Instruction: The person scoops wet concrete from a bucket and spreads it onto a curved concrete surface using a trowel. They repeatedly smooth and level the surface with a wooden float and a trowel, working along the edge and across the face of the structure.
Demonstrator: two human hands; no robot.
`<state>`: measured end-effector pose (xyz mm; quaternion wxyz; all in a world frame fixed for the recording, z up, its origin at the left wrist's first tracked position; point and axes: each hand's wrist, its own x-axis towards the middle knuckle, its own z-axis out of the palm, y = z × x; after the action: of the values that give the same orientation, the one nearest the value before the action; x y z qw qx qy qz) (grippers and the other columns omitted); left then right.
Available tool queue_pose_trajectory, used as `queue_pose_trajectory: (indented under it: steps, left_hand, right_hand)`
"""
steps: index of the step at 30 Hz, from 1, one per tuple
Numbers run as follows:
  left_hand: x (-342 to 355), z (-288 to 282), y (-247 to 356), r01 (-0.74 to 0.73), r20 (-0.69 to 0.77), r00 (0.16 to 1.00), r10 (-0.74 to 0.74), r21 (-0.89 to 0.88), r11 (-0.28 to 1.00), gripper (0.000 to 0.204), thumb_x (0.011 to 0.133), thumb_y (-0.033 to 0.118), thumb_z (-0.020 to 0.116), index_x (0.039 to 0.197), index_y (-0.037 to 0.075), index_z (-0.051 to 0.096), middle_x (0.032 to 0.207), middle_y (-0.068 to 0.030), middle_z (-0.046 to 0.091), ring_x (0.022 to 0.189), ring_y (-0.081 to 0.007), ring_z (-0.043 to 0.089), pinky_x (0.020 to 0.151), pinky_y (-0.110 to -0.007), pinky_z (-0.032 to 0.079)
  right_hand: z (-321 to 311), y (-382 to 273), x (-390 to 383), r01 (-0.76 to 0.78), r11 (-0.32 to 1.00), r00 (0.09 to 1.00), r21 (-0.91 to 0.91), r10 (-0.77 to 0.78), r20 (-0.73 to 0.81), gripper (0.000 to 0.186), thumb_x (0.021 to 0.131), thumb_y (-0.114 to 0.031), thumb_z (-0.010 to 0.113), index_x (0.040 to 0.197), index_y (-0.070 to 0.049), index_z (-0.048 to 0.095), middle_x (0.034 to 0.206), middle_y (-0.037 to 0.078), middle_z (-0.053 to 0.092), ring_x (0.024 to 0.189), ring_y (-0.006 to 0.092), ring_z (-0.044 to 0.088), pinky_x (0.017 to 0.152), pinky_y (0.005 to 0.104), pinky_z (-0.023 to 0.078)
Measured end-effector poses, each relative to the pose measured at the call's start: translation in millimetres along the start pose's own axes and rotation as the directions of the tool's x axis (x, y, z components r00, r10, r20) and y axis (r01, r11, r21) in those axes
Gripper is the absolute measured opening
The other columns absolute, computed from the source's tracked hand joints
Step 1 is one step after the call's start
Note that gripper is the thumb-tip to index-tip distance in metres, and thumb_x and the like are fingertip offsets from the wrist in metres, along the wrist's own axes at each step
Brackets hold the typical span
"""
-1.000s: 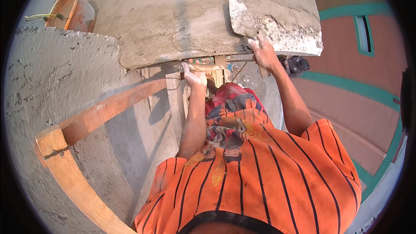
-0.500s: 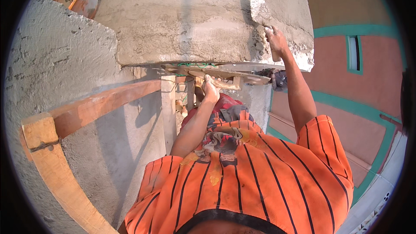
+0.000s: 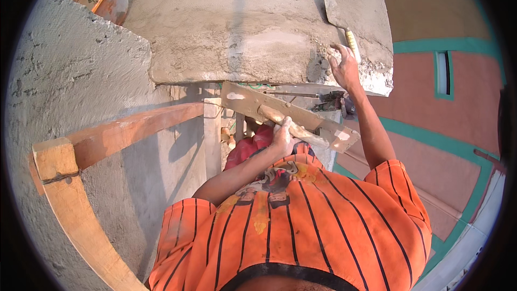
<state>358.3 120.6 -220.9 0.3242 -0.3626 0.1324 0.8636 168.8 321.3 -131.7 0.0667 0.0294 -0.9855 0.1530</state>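
Observation:
My left hand point(image 3: 282, 137) is closed round the handle of a long plastering float point(image 3: 247, 101), held tilted just off the slab's near edge, its board smeared with mortar. A pointing trowel point(image 3: 333, 13) with a pale, ridged handle lies on the mortar-covered slab point(image 3: 199, 27), blade away from me. Close beside that handle is my right hand point(image 3: 346, 70), fingers apart and holding nothing. Under it, the slab's right corner is rough and crumbly.
An orange bucket point(image 3: 112, 0) stands at the far left. A wooden frame point(image 3: 140, 125) runs along the left, in front of a grey plastered wall point(image 3: 86, 64). To the right, a drop separates the slab from a pink and green building point(image 3: 474, 91).
My right hand has let go of the trowel, which now lies on the slab. My left hand has drawn the float nearer and to the right, turning its board up.

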Motion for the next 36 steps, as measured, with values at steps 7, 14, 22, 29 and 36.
queue_pose_trajectory:
  steps: [7, 14, 22, 29, 36]
  left_hand:
    - [-47, 32, -4, 0.103, 0.070, 0.992, -0.104, 0.006, 0.995, 0.025, 0.097, 0.019, 0.047, 0.120, 0.010, 0.040, 0.122, -0.0114, 0.042, 0.117, -0.0343, 0.047, 0.101, -0.064, 0.035]
    - [-55, 45, 32, -0.260, 0.647, 0.754, 0.113, 0.135, 0.956, 0.039, 0.084, 0.020, 0.060, 0.118, 0.005, 0.049, 0.116, -0.0079, 0.054, 0.110, -0.0225, 0.053, 0.095, -0.040, 0.042]
    - [-43, 71, 98, -0.327, 0.748, 0.656, 0.099, 0.164, 0.931, 0.055, 0.088, 0.034, 0.055, 0.134, 0.008, 0.043, 0.134, -0.0088, 0.046, 0.126, -0.0255, 0.042, 0.105, -0.045, 0.033]
    - [-53, 142, 114, -0.296, 0.400, 0.900, 0.175, 0.264, 0.918, 0.013, 0.092, 0.011, 0.052, 0.102, 0.006, 0.047, 0.104, -0.0107, 0.057, 0.098, -0.0235, 0.058, 0.086, -0.040, 0.047]
    - [-41, 164, 124, -0.239, 0.556, 0.829, 0.063, 0.250, 0.938, 0.015, 0.093, 0.015, 0.053, 0.106, 0.006, 0.051, 0.103, -0.0059, 0.057, 0.101, -0.0214, 0.055, 0.088, -0.038, 0.043]
  right_hand:
    - [-51, -83, -82, -0.019, 0.981, 0.960, 0.193, -0.037, 0.279, 0.032, 0.083, -0.011, 0.062, 0.113, -0.001, 0.058, 0.105, 0.018, 0.061, 0.097, 0.0328, 0.060, 0.087, 0.0398, 0.047]
    - [-128, -137, -91, 0.049, 0.941, 0.999, 0.336, -0.046, -0.018, 0.022, 0.083, -0.006, 0.065, 0.104, 0.001, 0.062, 0.097, 0.015, 0.062, 0.083, 0.0230, 0.062, 0.075, 0.0315, 0.049]
    - [-145, -144, -118, 0.231, 0.844, 0.957, 0.484, -0.108, -0.269, 0.016, 0.081, -0.001, 0.065, 0.096, 0.003, 0.062, 0.093, 0.012, 0.062, 0.081, 0.0186, 0.059, 0.072, 0.0282, 0.047]
    - [-90, -159, -127, 0.057, 0.963, 0.995, 0.263, -0.077, 0.065, 0.062, 0.071, -0.003, 0.069, 0.129, -0.005, 0.047, 0.117, 0.021, 0.055, 0.109, 0.0379, 0.053, 0.096, 0.0440, 0.041]
    - [-66, -123, -68, -0.054, 0.892, 0.987, 0.449, -0.022, 0.162, 0.069, 0.083, -0.010, 0.065, 0.144, -0.012, 0.032, 0.118, 0.019, 0.056, 0.090, 0.0288, 0.060, 0.084, 0.0377, 0.048]
